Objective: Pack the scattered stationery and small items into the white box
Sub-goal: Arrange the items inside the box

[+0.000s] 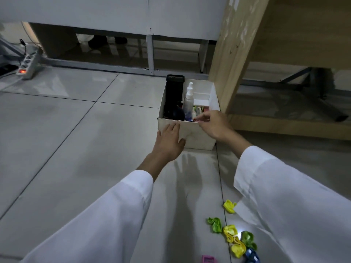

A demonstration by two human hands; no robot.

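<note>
While the left hand [169,140] lies flat with straight fingers against the white cardboard box [197,136] at frame centre, the right hand [212,125] pinches a small red-printed item [197,120], mostly hidden, at its rim.

A: White box [191,132]? 
B: Center frame, open top, upright on the floor. Inside: tall black case [173,95] standing at left, clear spray bottle [189,102] upright beside it, small packets at right, too small to read.
A: Loose stuff?
B: Lower right: yellow and green deflated balloons [232,234] scattered on the tiles, pink item [208,259] and blue item [251,256] at bottom edge.
</note>
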